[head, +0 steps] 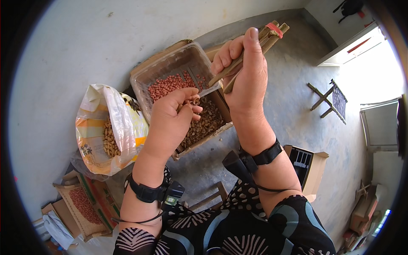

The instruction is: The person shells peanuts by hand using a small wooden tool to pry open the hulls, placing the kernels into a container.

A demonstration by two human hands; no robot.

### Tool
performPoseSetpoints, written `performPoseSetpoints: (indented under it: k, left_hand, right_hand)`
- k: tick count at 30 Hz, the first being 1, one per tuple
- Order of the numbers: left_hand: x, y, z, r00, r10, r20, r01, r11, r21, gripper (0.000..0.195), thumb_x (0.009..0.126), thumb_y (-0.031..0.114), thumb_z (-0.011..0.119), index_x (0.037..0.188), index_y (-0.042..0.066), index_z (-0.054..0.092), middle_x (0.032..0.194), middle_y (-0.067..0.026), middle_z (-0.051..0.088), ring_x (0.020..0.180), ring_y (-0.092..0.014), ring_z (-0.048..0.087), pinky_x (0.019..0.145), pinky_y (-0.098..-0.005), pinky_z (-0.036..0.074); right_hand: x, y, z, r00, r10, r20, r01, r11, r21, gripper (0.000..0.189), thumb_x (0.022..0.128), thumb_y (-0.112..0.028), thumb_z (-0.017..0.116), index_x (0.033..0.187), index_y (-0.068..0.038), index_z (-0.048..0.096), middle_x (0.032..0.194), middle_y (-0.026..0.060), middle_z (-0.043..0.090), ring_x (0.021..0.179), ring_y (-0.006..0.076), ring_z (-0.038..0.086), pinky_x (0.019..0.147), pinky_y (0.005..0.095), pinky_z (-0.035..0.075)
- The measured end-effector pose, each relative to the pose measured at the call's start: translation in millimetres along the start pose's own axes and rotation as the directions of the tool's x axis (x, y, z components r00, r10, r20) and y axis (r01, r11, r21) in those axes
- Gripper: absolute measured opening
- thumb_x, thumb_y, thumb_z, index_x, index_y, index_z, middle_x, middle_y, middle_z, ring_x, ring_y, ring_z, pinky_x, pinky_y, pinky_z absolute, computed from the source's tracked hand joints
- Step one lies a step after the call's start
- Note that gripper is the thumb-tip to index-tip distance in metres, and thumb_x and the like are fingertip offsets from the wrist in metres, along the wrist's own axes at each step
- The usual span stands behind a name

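Note:
My right hand (247,73) is wrapped around wooden tongs (273,37), sticks bound at the far end with a red band. The tongs' free ends point down and left, with nothing visible between them. My left hand (172,116) holds peanut shells (195,101) between thumb and fingers; how many is hidden. Below that hand, a clear plastic bin (140,79) holds shelled red peanuts (169,85). Against the bin's near side, a cardboard box (223,103) contains broken peanut shells (207,119). To the left, a plastic sack (126,143) gapes around unshelled peanuts (110,140).
A woven sack (62,194) of red kernels (84,205) lies at lower left. Right of my forearm sits an opened carton (315,172) with dark contents. A folding stool (331,100) stands farther right. The pale wall (76,47) rises behind the bin.

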State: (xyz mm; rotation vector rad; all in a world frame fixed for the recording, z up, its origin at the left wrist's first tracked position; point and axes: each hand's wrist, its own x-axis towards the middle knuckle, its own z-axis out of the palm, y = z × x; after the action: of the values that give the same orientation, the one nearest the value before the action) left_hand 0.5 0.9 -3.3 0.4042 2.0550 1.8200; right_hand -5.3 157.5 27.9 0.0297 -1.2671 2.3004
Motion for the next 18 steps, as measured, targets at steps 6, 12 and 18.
performPoseSetpoints:
  k: [6, 12, 18]
  left_hand:
    - [4, 3, -8, 0.997, -0.041, -0.065, 0.046, 0.996, 0.078, 0.029, 0.088, -0.005, 0.044, 0.112, -0.005, 0.060, 0.103, -0.0117, 0.063, 0.077, -0.015, 0.063, 0.067, -0.0249, 0.054]
    - [32, -18, -34, 0.970, -0.094, -0.224, 0.045, 0.976, -0.213, 0.027, 0.089, -0.002, 0.046, 0.114, -0.007, 0.056, 0.107, -0.0139, 0.061, 0.086, -0.018, 0.063, 0.075, -0.0270, 0.054]
    - [38, -22, -55, 0.973, -0.116, -0.200, -0.026, 0.805, -0.593, 0.027, 0.092, 0.007, 0.050, 0.115, -0.008, 0.051, 0.115, -0.0196, 0.058, 0.102, -0.025, 0.061, 0.090, -0.0326, 0.052]
  right_hand:
    - [1, -1, -2, 1.000, -0.006, -0.010, 0.006, 1.000, 0.005, 0.045, 0.098, -0.045, 0.046, 0.072, -0.009, 0.039, 0.066, 0.0034, 0.040, 0.061, 0.0152, 0.039, 0.057, 0.0297, 0.037]
    - [1, -1, -2, 1.000, 0.002, -0.005, -0.002, 1.000, 0.003, 0.044, 0.098, -0.045, 0.046, 0.073, -0.009, 0.040, 0.066, 0.0035, 0.040, 0.061, 0.0153, 0.040, 0.057, 0.0298, 0.038]
    - [-2, -3, 1, 1.000, 0.015, -0.016, -0.014, 1.000, 0.022, 0.044, 0.098, -0.044, 0.047, 0.074, -0.009, 0.039, 0.066, 0.0037, 0.041, 0.061, 0.0148, 0.040, 0.057, 0.0296, 0.039]
